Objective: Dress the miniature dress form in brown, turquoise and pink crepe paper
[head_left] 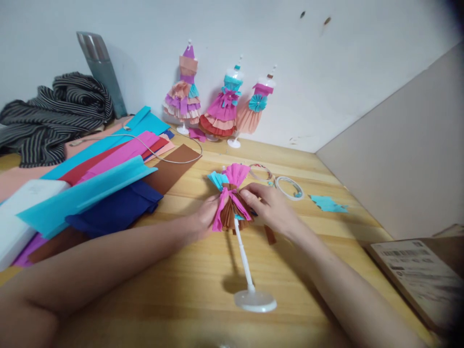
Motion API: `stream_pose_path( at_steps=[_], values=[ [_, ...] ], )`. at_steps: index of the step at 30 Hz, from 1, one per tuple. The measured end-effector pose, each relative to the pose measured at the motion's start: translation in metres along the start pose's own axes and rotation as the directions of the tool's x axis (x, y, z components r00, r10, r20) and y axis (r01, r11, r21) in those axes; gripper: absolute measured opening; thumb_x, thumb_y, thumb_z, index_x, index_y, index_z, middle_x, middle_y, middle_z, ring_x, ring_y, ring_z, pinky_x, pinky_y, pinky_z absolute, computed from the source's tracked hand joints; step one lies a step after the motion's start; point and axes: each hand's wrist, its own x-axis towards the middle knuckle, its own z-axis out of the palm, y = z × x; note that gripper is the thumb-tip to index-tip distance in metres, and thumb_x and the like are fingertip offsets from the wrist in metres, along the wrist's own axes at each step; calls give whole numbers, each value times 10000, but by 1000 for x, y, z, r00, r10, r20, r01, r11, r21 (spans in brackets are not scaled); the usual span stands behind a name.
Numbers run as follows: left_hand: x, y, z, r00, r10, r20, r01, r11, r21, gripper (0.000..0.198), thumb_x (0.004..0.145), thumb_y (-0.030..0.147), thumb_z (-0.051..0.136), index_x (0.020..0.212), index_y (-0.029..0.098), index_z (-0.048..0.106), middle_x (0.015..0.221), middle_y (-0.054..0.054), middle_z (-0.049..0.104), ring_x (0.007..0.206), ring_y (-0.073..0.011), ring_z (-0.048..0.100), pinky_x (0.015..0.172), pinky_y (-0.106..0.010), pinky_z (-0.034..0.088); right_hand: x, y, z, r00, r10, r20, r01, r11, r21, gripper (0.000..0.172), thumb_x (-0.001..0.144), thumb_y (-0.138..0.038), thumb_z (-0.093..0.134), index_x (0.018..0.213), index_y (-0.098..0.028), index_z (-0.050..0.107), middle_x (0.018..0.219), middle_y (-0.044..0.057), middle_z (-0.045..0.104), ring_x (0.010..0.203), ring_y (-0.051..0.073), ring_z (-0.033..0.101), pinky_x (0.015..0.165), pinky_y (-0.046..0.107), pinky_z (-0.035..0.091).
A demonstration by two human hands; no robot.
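A small mannequin on a white stand [252, 290] leans over the wooden table, dressed in pink, brown and blue crepe paper [232, 193]. My left hand [206, 215] grips the paper dress from the left, fingers closed on its waist. On the right side of the dress, my right hand [270, 205] pinches the pink paper with thumb and fingers. A brown paper strip [270, 235] hangs below my right hand.
Three finished paper-dress mannequins [221, 104] stand by the back wall. Sheets of coloured crepe paper [108, 179] lie at left with a white box [21, 212] and striped cloth [54, 111]. Tape rolls [288, 186], blue scraps [328, 204] and a cardboard box [420, 275] sit right.
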Motion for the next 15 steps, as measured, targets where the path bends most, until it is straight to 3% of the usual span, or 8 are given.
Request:
stream_pose_path(
  at_steps=[3, 7, 11, 15],
  values=[
    [-2, 0, 4, 998, 22, -54, -20, 999, 44, 276, 880, 328, 630, 1053, 113, 645, 905, -95, 727, 786, -197, 701, 754, -308, 553, 3, 4, 10, 995, 19, 101, -35, 986, 162, 443, 856, -548, 500, 697, -153, 621, 589, -5, 545, 555, 130, 434, 545, 260, 298],
    [-4, 1, 8, 989, 70, -130, -50, 987, 151, 292, 911, 366, 577, 1081, 143, 657, 949, -85, 729, 832, -199, 698, 788, -316, 551, 6, 7, 15, 993, 30, 115, -65, 948, 313, 398, 813, -527, 568, 741, -143, 642, 609, -12, 549, 572, 125, 448, 565, 259, 337],
    [-6, 4, 10, 967, 178, -184, -90, 910, 405, 382, 855, 492, 614, 1060, 176, 677, 1000, -84, 730, 956, -235, 680, 882, -338, 524, 6, 5, 17, 990, 54, 131, -112, 865, 488, 401, 756, -534, 645, 793, -135, 654, 625, -13, 552, 578, 118, 459, 561, 252, 351],
    [-8, 11, 12, 959, 214, -184, -73, 817, 572, 399, 869, 506, 574, 1093, 188, 662, 1078, -96, 714, 1021, -250, 659, 957, -372, 477, 5, 2, 22, 988, 83, 127, -146, 741, 655, 429, 694, -557, 719, 778, -141, 658, 608, -22, 550, 529, 93, 431, 513, 232, 331]
  ],
)
